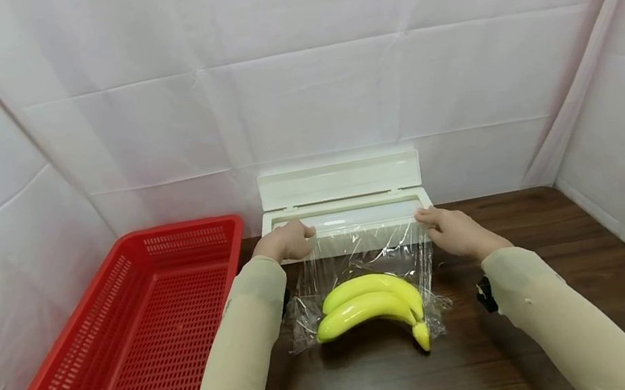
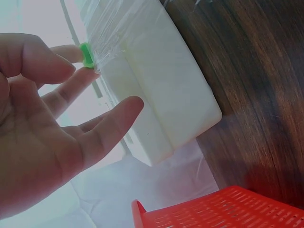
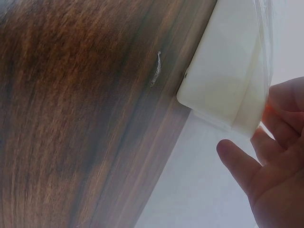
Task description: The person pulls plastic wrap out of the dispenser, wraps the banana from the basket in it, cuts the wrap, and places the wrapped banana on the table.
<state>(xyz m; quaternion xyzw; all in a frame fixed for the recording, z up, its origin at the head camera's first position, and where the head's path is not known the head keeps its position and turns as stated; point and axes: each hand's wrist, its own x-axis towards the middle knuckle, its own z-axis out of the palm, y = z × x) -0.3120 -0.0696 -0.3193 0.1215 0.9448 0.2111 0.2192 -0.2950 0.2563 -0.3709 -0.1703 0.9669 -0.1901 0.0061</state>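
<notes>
A white cling film dispenser point(image 1: 350, 242) stands at the table's back with its lid point(image 1: 340, 181) raised. Clear cling film point(image 1: 331, 268) stretches from it toward me, over part of a bunch of yellow bananas point(image 1: 365, 310). My left hand point(image 1: 289, 240) is at the dispenser's left part. In the left wrist view, its index and middle fingertips touch a small green slider point(image 2: 87, 55) on the dispenser's edge, while the thumb and little finger stay off it. My right hand point(image 1: 458, 230) rests its fingertips at the dispenser's right front corner, beside the film's edge.
A red perforated plastic basket point(image 1: 176, 273) sits at the left, close by my left forearm. White cloth walls point(image 1: 310, 105) surround the dark wooden table point(image 1: 543, 239) at the back and sides. Crumpled film point(image 1: 306, 320) lies left of the bananas.
</notes>
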